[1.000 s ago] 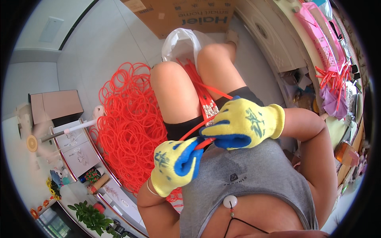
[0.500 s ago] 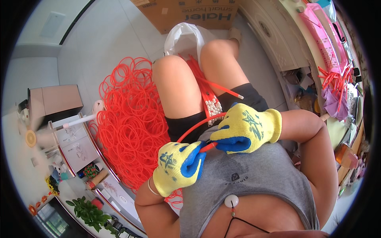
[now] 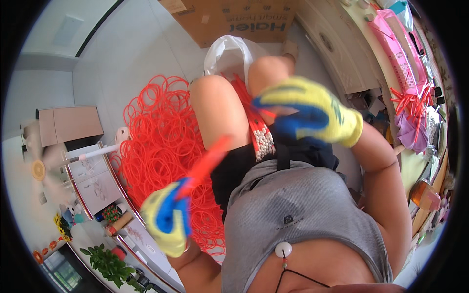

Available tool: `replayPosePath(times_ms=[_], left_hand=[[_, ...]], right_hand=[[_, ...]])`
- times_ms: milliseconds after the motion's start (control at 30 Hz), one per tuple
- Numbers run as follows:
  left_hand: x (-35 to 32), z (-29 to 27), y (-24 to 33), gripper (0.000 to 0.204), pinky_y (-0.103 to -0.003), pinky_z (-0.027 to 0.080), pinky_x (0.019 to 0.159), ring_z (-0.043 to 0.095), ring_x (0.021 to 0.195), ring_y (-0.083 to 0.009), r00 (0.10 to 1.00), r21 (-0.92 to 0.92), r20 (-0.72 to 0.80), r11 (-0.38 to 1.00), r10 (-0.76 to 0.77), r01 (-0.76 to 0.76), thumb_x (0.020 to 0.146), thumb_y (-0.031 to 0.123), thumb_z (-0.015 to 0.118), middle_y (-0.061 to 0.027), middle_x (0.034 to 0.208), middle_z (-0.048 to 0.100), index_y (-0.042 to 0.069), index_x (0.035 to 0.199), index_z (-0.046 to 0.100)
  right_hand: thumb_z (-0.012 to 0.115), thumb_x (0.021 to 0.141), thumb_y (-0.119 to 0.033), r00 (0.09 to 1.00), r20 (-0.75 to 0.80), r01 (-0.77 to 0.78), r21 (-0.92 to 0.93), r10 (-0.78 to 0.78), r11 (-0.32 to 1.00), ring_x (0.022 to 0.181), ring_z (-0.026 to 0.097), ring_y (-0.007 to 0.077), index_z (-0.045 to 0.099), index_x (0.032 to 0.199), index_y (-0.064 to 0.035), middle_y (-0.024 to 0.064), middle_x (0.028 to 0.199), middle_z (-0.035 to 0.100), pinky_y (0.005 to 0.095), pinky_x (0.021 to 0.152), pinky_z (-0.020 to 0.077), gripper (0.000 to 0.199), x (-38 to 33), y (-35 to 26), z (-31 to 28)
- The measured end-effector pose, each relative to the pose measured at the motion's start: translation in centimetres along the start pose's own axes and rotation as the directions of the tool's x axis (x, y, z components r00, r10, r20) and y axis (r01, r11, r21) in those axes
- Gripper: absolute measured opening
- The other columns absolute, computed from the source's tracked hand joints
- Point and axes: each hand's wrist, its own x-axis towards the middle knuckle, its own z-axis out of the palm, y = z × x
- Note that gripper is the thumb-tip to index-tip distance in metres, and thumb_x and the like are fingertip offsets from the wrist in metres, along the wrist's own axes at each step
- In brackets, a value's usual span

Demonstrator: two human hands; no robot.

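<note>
My left hand [image 3: 168, 219], in a yellow glove with blue palm and fingertips, is closed on a red tube [image 3: 207, 163] that slants up and right, smeared by motion. It hangs over the left side of my lap, in front of a big heap of red tube rings [image 3: 161, 132] on the floor. My right hand [image 3: 312, 110], gloved the same way, hovers over my right thigh and knee, blurred. Its fingertips are beside a bundle of straight red tubes [image 3: 250, 105] between my thighs. The bundle's near ends carry white and metallic fittings [image 3: 264, 142].
A white plastic bag [image 3: 222, 51] stands beyond my knees, before a cardboard box [image 3: 234, 22]. On the right, a cabinet top holds a pink basket [image 3: 395, 49] and more red tube pieces [image 3: 415, 105]. A fan [image 3: 41, 168] and a potted plant [image 3: 107, 263] are at the left.
My hands have come apart from their joint grip on the red tube. The left has swung left and down with the tube; the right has moved up toward the bundle.
</note>
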Motion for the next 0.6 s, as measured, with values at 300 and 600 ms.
replayPosePath(times_ms=[300, 600], left_hand=[[-5.3, -4.1, -16.0, 0.044, -0.051, 0.050, 0.100, 0.064, 0.113, -0.0436, 0.918, 0.810, -0.160, 0.484, -0.362, 0.332, 0.093, 0.031, 0.071, -0.0244, 0.120, 0.070, 0.004, 0.127, 0.068], [1.4, 9.1, -3.5, 0.033, -0.036, 0.054, 0.100, 0.069, 0.111, -0.0240, 0.929, -0.548, 0.318, 0.762, -0.189, 0.343, 0.103, 0.018, 0.059, -0.0159, 0.121, 0.071, -0.006, 0.125, 0.068]], right_hand=[[0.071, 0.085, -0.026, 0.890, 0.455, 0.247, -0.436, -0.024, 0.865, 0.135, 0.050, 0.0334, 0.065, 0.135, -0.0187, 0.0111, 0.146, 0.056, 0.0526, 0.117, 0.0334, 0.051, -4.5, 5.0, 0.2], [0.068, 0.099, -0.021, 0.723, -0.684, 0.412, 0.537, 0.094, 0.737, 0.087, 0.065, 0.0177, 0.050, 0.144, 0.0043, 0.0064, 0.106, 0.070, 0.0409, 0.099, 0.0490, 0.055, 0.5, -0.2, -7.4]])
